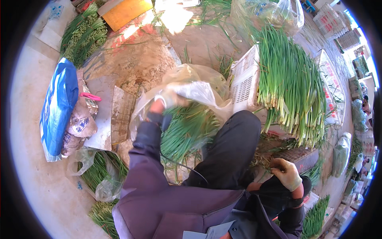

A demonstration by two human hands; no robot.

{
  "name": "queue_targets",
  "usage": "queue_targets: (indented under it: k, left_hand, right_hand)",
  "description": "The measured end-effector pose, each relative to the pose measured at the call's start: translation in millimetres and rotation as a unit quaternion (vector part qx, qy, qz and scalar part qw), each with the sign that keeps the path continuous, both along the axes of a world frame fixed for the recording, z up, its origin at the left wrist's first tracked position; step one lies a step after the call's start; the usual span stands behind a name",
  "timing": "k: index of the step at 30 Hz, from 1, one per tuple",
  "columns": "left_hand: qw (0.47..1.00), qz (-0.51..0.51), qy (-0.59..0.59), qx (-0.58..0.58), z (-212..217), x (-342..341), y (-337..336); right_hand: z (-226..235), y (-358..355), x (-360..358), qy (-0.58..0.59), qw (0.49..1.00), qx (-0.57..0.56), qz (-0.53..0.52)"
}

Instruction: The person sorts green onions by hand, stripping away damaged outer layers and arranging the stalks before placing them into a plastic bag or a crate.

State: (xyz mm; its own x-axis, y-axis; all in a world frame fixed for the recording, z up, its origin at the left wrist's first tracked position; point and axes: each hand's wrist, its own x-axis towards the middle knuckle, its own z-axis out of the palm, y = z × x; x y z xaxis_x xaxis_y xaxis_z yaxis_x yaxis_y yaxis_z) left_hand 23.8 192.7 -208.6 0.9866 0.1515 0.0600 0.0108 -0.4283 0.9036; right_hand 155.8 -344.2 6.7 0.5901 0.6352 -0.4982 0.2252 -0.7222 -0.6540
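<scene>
My left hand (171, 98), in a pale glove and blurred by motion, is over a heap of chive-like greens (187, 129). These long, thin greens lie partly inside a clear plastic bag (195, 73), which is spread wide before my knees. Motion smears the left fingers and some of the leaves, so the grip is unclear. By my right knee is my right hand (287, 174), in a cream glove with its fingers curled toward the thumb; whether anything is between them is hidden. Another thick stack of greens with pale ends (292, 83) lies to the right, beside a white slatted crate (243, 79).
At left stands a blue bag (59, 109) beside cloth bundles (81, 123) and a pink handle (90, 96). More greens (83, 36) and an orange box (125, 14) are at the far left. Bagged greens (341, 155) and stacked crates (330, 20) line the right side.
</scene>
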Motion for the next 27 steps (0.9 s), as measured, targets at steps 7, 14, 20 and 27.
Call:
queue_targets:
  k: [7,14,20,27]
  left_hand:
    - [0.962,0.271,-0.039,0.014,-68,30,37]
    - [0.909,0.157,0.328,0.203,-155,-2,-14]
    - [0.926,0.190,0.285,0.160,-177,-14,-44]
    - [0.943,0.310,0.119,0.019,-99,-77,-46]
  right_hand:
    - [-4,0,2,0.012,0.998,0.012,-0.054]
    - [-13,-12,12,0.006,1.000,0.007,0.005]
    - [-4,-22,21,-0.070,0.994,0.021,0.075]
    - [15,-13,3,0.002,0.998,0.057,0.012]
